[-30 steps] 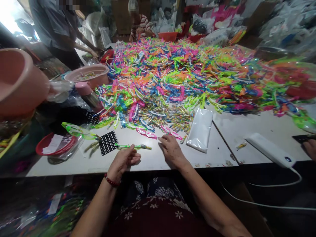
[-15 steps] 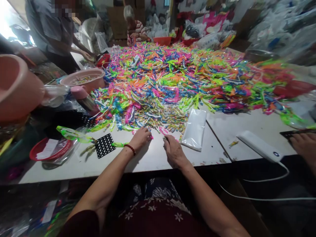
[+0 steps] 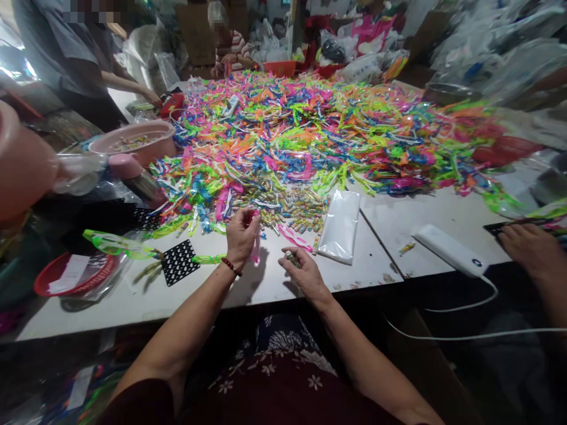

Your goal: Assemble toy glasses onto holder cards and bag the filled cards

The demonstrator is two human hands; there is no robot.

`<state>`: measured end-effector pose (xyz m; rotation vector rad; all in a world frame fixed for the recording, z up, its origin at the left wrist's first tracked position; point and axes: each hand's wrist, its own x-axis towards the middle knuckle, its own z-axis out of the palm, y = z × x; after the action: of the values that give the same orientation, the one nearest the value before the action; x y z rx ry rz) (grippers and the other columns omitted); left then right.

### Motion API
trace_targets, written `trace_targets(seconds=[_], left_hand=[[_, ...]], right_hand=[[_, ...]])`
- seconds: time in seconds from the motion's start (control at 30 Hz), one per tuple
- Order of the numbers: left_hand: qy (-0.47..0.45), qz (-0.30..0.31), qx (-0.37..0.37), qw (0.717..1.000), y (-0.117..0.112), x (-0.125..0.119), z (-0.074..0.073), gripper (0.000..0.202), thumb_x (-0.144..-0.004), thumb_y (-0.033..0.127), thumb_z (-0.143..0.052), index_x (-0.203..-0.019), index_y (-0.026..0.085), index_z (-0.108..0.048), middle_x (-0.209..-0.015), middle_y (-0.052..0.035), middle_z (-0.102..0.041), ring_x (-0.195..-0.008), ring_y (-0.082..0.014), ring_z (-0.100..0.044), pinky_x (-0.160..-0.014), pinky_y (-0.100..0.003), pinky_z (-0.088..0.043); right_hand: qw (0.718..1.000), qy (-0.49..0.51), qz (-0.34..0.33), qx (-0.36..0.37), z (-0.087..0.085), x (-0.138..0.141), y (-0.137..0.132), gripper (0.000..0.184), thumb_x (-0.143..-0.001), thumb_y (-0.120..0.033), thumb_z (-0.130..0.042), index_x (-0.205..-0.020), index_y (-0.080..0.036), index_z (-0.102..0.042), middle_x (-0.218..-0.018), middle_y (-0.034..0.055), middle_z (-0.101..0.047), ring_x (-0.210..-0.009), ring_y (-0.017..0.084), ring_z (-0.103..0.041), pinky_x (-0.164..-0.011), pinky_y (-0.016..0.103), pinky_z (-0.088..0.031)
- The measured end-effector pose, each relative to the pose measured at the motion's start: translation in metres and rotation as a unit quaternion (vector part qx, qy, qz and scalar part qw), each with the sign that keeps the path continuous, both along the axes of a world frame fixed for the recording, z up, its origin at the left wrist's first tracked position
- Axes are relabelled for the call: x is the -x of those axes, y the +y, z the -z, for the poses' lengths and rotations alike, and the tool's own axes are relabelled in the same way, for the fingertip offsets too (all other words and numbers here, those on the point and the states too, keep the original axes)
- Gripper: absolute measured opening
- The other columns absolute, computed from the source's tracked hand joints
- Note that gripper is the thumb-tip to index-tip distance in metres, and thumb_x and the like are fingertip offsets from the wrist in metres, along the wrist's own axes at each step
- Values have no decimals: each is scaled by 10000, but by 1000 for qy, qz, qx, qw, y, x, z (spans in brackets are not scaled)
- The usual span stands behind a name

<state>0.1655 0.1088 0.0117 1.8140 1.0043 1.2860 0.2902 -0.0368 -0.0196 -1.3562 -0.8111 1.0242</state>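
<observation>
My left hand (image 3: 241, 239), with a beaded bracelet at its wrist, pinches a pair of pink plastic toy glasses (image 3: 256, 245) raised off the white table (image 3: 261, 283). To its right, my right hand (image 3: 306, 273) has a small patterned tube (image 3: 291, 258) between thumb and fingers. Another pink pair of glasses (image 3: 295, 238) lies flat just beyond the hands. Behind it spreads a heap of similar little tubes (image 3: 301, 212), backed by a large mound of bright plastic pieces (image 3: 301, 130). A stack of clear plastic bags (image 3: 340, 227) rests right of my hands.
On the left are a black patterned card (image 3: 179, 264), green glasses (image 3: 124, 245), a red basket (image 3: 75, 289) and a pink tub (image 3: 142, 141). A white power bank (image 3: 449, 251) with a cable lies right, near a co-worker's hand (image 3: 525, 245). Two other people stand or sit beyond.
My left hand has risen from the table with the pink glasses now showing in its pinch. My right hand has drawn slightly back and tilted, showing the tube. The view has shifted a little.
</observation>
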Motion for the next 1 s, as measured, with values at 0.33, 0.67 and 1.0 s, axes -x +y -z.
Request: trace_targets(seconds=[0.33, 0.67, 1.0], left_hand=[[-239, 56, 349, 904, -72, 11, -2, 520, -610, 433, -886, -912, 127, -595, -769, -28, -618, -674, -134, -604, -629, -229, -515], [-288, -5, 464, 838, -85, 31, 7, 456, -494, 345, -935, -721, 94, -628, -685, -39, -627, -622, -134, -615, -596, -223, -566], [-296, 4, 472, 831, -92, 34, 5, 412, -548, 313, -913, -735, 90, -621, -678, -42, -618, -611, -142, -627, -578, -228, -594]], right_hand=[[998, 39, -46, 13, -9, 16, -7, 428, -740, -521, -744, -1000, -187, -682, -712, -23, -652, -553, 98, -511, -540, 235, -443], [985, -142, -93, -39, -10, 10, -20, 354, -937, -462, -513, -1156, -210, -633, -989, 41, -674, -773, 143, -591, -725, 273, -492], [990, -101, -95, -20, -5, 15, -23, 292, -851, -451, -661, -1005, -203, -643, -849, 16, -676, -714, 139, -586, -625, 244, -460]])
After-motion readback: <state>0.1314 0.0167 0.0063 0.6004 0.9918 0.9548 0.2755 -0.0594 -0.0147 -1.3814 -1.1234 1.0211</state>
